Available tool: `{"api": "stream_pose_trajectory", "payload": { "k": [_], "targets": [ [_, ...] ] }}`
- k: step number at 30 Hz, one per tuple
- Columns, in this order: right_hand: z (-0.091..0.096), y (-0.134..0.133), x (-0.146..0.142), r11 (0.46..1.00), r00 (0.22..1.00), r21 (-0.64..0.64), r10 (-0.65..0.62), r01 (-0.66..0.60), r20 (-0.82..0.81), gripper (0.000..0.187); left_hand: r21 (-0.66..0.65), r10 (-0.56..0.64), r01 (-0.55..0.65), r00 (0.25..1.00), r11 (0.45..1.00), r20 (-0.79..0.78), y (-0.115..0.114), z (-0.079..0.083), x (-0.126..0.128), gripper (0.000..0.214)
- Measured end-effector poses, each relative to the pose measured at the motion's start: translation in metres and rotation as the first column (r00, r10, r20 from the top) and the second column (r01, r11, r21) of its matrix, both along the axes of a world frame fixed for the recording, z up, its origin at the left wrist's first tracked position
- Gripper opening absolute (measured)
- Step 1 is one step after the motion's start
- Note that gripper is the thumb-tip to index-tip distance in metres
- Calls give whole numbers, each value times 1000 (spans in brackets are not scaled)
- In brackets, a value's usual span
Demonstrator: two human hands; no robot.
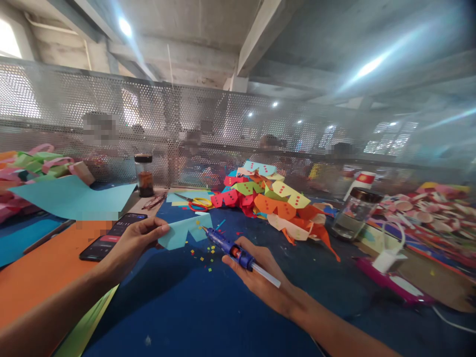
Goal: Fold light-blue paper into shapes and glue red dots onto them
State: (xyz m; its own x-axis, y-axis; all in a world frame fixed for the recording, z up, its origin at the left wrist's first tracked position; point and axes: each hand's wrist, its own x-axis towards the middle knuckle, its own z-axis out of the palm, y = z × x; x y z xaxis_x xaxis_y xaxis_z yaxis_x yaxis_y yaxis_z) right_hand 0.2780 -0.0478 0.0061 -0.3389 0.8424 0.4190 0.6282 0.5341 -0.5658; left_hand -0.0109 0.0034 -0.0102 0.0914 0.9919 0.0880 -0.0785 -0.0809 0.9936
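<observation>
My left hand (pixel 136 240) pinches a light blue cut paper piece (pixel 184 230) by its left edge, holding it just above the dark blue table cover (pixel 193 307). In my right hand (pixel 255 275) is a blue glue gun (pixel 230 248) with a white glue stick at its back. Its nozzle points up-left and touches the paper's right edge. Small paper scraps lie on the cover under the paper.
A phone (pixel 111 236) lies on orange sheets left of my left hand. A heap of coloured paper shapes (pixel 271 198), scissors (pixel 195 202), a dark jar (pixel 144 174) and a glass jar (pixel 353 213) stand behind. A perforated metal screen (pixel 223 134) closes the back; people sit beyond it.
</observation>
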Motion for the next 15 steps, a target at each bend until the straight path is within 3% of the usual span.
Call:
{"api": "stream_pose_trajectory", "payload": {
  "k": [15],
  "targets": [
    [0, -1, 0, 1000, 1000, 5, -8, 8, 26, 24, 17, 2, -2, 1000, 1000, -2, 0, 1, 0, 30]
  ]
}}
